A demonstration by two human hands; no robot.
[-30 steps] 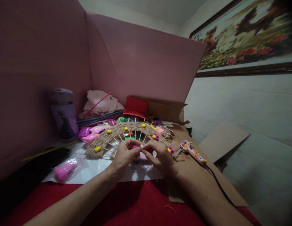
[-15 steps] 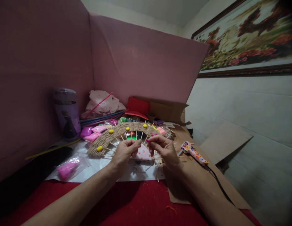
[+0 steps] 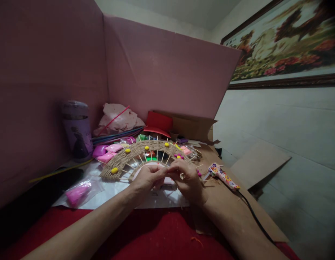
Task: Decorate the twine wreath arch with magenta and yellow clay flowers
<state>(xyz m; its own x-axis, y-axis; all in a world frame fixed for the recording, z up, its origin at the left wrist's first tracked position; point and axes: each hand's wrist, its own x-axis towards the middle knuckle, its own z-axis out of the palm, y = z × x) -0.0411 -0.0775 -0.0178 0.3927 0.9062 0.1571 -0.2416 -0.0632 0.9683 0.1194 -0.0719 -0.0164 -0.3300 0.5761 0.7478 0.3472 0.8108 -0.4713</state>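
Observation:
A half-round fan of jute twine woven on wooden sticks (image 3: 135, 153) lies on white paper, with yellow clay dots and a pink clay flower (image 3: 179, 156) along its arc. My left hand (image 3: 147, 178) and my right hand (image 3: 185, 178) meet just in front of the fan's inner edge. The fingertips of both are pinched together at one spot. What they pinch is hidden; it is too small to name. The right hand covers the fan's right end.
A patterned glue gun (image 3: 223, 176) with a black cord lies on cardboard to the right. Bags of coloured clay (image 3: 106, 151), a pink bag (image 3: 76, 193), a purple tumbler (image 3: 76, 131), a red box (image 3: 158, 122) and pink board walls surround the work.
Both hands dropped from a raised position back down toward the paper and closed together. The small pink piece seen between the fingers earlier is out of sight now.

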